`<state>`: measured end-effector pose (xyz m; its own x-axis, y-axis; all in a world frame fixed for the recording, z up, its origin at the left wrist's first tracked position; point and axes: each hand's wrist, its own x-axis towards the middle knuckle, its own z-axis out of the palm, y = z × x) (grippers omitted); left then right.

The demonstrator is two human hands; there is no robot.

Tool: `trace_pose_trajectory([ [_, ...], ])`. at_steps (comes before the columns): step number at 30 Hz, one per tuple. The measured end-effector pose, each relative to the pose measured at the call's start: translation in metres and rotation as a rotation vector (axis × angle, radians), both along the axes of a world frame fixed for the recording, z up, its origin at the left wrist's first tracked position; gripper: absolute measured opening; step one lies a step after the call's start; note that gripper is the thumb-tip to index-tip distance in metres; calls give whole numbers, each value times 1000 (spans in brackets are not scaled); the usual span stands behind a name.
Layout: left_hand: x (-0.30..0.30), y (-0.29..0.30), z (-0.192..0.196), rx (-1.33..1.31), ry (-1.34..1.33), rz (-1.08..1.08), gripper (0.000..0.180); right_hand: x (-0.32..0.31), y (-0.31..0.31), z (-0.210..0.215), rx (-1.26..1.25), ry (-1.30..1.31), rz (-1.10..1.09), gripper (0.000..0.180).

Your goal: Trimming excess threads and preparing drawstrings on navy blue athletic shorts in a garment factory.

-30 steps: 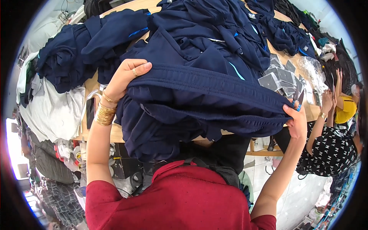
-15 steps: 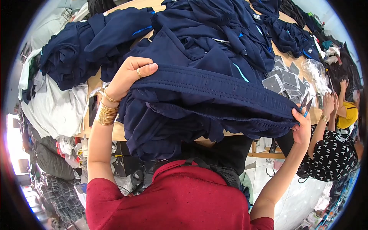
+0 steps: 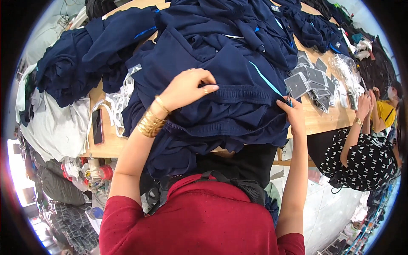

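Note:
Navy trousers with a gathered elastic waistband lie across the table's near edge, the waist opening facing me. My left hand, with gold bangles and a ring, hovers over the waistband's left part. Its fingers are curled, thumb and fingertip slightly apart, with no fabric visibly pinched. My right hand pinches the waistband's right end. A small blue bit shows at its fingers; the dark-bladed snips seen there earlier are mostly hidden.
More navy garments are heaped behind. White cloth, white cords and a phone lie left. Small grey packets and clear plastic lie right, near a co-worker in a black patterned top.
The stretched waistband has slackened and dropped lower onto the pile. My left hand has moved right and its pinch has loosened; my right hand has come left, still on the band.

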<state>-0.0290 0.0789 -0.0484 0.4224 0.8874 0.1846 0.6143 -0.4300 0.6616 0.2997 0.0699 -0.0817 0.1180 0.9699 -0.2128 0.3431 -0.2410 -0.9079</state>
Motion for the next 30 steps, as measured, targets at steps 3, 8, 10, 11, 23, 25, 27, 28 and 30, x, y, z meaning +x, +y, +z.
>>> trace_pose_trajectory([
  [3,18,5,-9,-173,10,-15,25,0,0,-9,67,-59,-23,19],
  [8,18,-8,-1,-419,-407,-145,22,-25,-26,8,503,-429,-190,9],
  [10,22,-15,11,-426,-419,-155,22,-46,-42,26,544,-339,-165,8],
  [11,23,-18,13,-428,-430,-164,22,-57,-48,33,587,-246,-139,8],
  [23,33,-28,16,-378,-511,-155,23,-115,-61,47,745,-183,169,17],
  [25,33,-30,16,-383,-504,-149,22,-115,-61,45,779,-174,149,14],
  [27,32,-32,16,-412,-530,-118,21,-114,-60,50,493,146,73,7],
  [28,31,-32,18,-414,-530,-120,21,-113,-60,54,431,274,40,6],
  [30,28,-34,22,-461,-515,-119,19,-107,-61,57,426,180,17,8],
])
